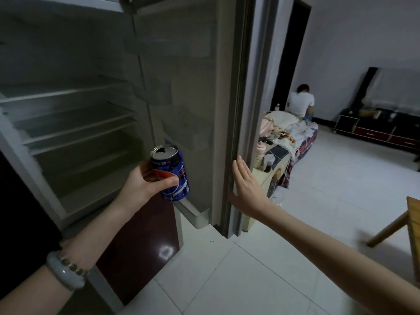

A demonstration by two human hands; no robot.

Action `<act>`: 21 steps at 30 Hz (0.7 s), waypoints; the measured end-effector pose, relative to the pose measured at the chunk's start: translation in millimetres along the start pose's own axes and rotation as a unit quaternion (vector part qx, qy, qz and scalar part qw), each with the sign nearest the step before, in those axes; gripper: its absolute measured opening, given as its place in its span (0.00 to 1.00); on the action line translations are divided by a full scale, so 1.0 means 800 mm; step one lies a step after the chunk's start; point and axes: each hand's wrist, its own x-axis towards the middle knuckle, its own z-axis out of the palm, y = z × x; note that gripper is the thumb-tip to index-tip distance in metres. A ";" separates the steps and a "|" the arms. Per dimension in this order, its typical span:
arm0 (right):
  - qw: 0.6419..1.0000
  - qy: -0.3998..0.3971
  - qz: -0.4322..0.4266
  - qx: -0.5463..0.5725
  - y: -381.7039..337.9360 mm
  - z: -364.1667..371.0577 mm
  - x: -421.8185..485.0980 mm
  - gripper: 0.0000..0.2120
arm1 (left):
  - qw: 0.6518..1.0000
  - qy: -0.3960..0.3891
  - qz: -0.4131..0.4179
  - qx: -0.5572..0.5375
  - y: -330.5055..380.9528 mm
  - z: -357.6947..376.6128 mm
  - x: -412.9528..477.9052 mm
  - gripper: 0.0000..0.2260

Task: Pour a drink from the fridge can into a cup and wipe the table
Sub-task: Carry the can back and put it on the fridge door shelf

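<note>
At the open fridge we have the can out already — our left hand carries it in front of the bare shelves, fingers clamped round its blue side, and its top looks already opened, so we judge it must stay upright. Our right hand lies flat against the outer edge of the fridge door, fingers spread apart and holding nothing; closing the door looks like the step in hand. Still left, as far as we can see: the whole pour and the wiping. No cup or cloth is in view, and only a corner of a wooden worktop shows at the right edge. For moving, the tiled floor lies open to the right and behind the door, though the door's swing passes close by the can — we would draw it back first. A bed heaped with things stands well beyond the door, with a person seated at its far end.
</note>
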 end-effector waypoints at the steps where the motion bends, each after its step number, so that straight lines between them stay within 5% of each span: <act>1: 1.000 0.006 0.009 0.010 0.005 0.001 0.003 0.40 | 1.000 -0.005 0.000 -0.001 0.000 0.002 0.011 0.30; 7: 0.992 0.064 0.079 0.079 0.048 0.017 0.032 0.41 | 0.999 -0.041 0.030 0.005 0.000 0.007 0.084 0.24; 12: 0.969 0.103 0.157 0.163 0.073 0.023 0.064 0.41 | 0.996 -0.085 0.040 0.009 0.002 0.004 0.144 0.33; 21: 0.917 0.146 0.264 0.262 0.114 0.018 0.125 0.38 | 0.990 -0.129 0.058 0.009 0.003 0.032 0.224 0.33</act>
